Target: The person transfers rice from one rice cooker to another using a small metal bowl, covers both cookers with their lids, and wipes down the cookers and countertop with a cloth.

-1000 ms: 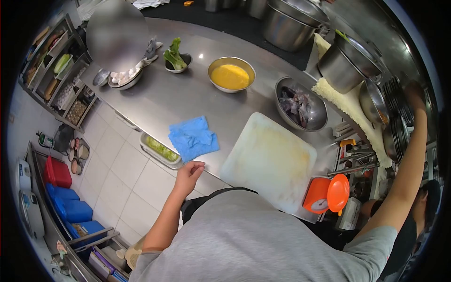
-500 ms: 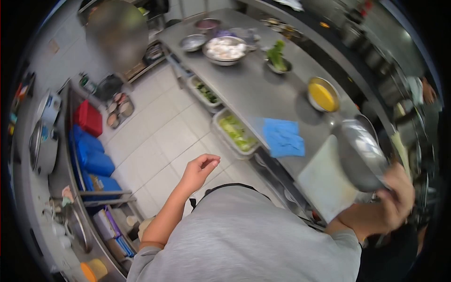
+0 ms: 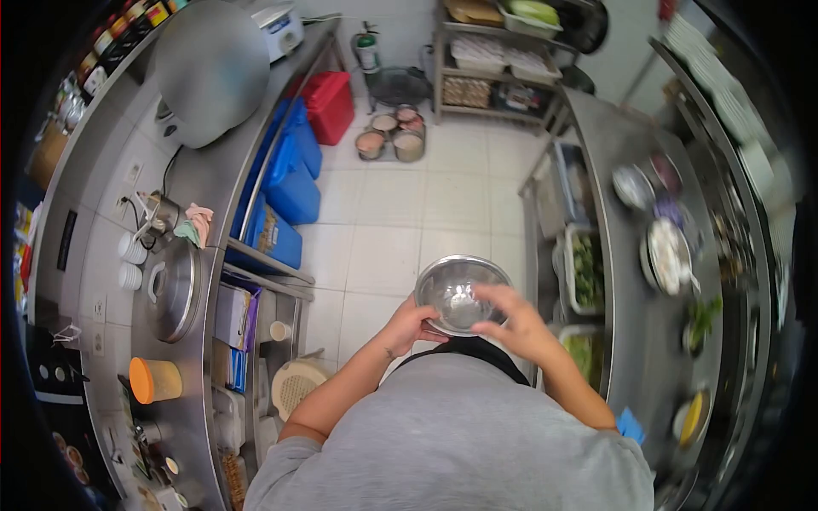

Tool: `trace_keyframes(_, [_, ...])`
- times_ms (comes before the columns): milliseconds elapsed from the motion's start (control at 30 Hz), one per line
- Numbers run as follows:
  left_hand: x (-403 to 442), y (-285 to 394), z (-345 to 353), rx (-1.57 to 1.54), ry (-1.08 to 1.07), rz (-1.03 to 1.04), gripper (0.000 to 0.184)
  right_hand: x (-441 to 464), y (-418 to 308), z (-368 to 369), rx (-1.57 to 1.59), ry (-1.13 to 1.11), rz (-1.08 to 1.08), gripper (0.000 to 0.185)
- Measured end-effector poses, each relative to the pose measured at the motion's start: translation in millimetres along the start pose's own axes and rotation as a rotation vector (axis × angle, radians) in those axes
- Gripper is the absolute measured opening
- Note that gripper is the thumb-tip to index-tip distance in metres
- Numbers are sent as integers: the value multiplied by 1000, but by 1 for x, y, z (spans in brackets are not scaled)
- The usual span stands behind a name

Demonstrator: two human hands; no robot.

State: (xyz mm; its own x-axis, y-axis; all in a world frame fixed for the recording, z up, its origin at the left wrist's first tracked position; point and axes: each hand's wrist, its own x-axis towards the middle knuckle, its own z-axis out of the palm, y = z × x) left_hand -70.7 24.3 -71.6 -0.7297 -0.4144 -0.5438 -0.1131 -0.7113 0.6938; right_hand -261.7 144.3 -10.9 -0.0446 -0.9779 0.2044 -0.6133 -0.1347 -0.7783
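Observation:
A shiny metal mixing bowl (image 3: 447, 294) is held in front of my waist, its open side facing up, and I see nothing inside it. My left hand (image 3: 411, 327) grips its near left rim, thumb over the edge and fingers underneath. My right hand (image 3: 518, 325) hovers at the bowl's right side with thumb and fingers apart, slightly blurred. Whether its fingertips touch the metal I cannot make out.
On the right steel table (image 3: 626, 315) stand a bowl of white pieces (image 3: 667, 255), leafy greens (image 3: 703, 319) and a yellow-filled bowl (image 3: 694, 417). The left counter holds a large lid (image 3: 175, 289) and an orange-lidded tub (image 3: 156, 380). Filled pots (image 3: 390, 134) sit on the floor ahead.
My view has swung left, away from the right table to the aisle. The metal bowl came from my right hand over the table to my waist, where my left hand now grips it.

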Motion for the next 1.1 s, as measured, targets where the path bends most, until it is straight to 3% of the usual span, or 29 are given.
trace_keyframes(100, [49, 56, -46, -49, 168, 95, 60, 96, 68, -22, 12, 169, 395, 66])
trace_keyframes(200, [79, 127, -77, -67, 250, 178, 64, 210, 116, -27, 681, -84, 900, 68])
trace_keyframes(300, [89, 186, -103, 15, 370, 296, 65, 324, 134, 4, 1018, -539, 921, 62])
trace_keyframes(333, [93, 205, -114, 56, 417, 342, 65, 360, 129, 20, 956, -539, 908, 52])
trace_keyframes(433, [86, 240, -177, -203, 570, 435, 67, 463, 135, 78, 927, -747, 811, 44])
trace_keyframes(500, [82, 254, -231, -119, 779, 553, 59, 526, 132, 110, 902, -758, 849, 39])
trace_keyframes(633, [80, 313, -359, -85, 1002, 562, 48, 626, 152, 171, 983, -661, 941, 33])
trace_keyframes(733, [105, 404, -422, -7, 1027, 631, 43, 700, 164, 166, 961, -520, 1009, 28])
trace_keyframes(833, [135, 498, -461, 229, 896, 613, 54, 781, 166, 145, 884, -220, 873, 27])
trace_keyframes(933, [198, 538, -553, -523, 1374, 558, 65, 858, 179, 128, 1011, -4, 806, 24])
trace_keyframes(1033, [214, 556, -646, -789, 1717, 1063, 73, 944, 200, 124, 1110, 83, 735, 19])
trace_keyframes(1100, [218, 583, -660, -865, 1659, 1276, 72, 1007, 188, 117, 1107, 67, 731, 14])
